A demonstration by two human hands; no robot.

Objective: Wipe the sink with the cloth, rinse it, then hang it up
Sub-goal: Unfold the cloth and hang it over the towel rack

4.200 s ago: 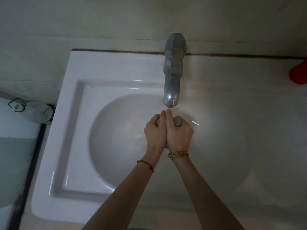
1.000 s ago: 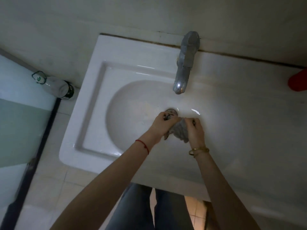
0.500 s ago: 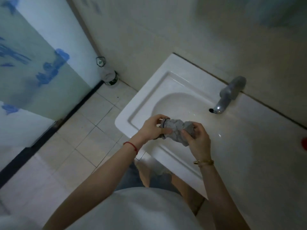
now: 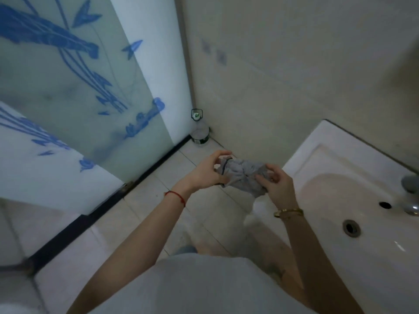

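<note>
A crumpled grey cloth [image 4: 243, 175] with a dark stripe at one edge hangs in the air over the floor, left of the sink. My left hand [image 4: 207, 171] pinches its left end and my right hand [image 4: 275, 182] grips its right end. The white sink [image 4: 335, 159] lies at the right, with its drain [image 4: 351, 227] and overflow hole [image 4: 385, 205] showing. Only part of the grey tap [image 4: 410, 193] shows at the right edge.
A frosted glass door [image 4: 74, 98] with a blue plant pattern fills the left, on a dark floor track [image 4: 108, 200]. A clear bottle [image 4: 199, 130] stands in the corner by the tiled wall [image 4: 283, 71]. Pale floor tiles [image 4: 140, 225] lie below my arms.
My view has swung left, away from the sink toward the glass door. Both hands have carried the cloth out of the basin and over the floor, spreading it a little.
</note>
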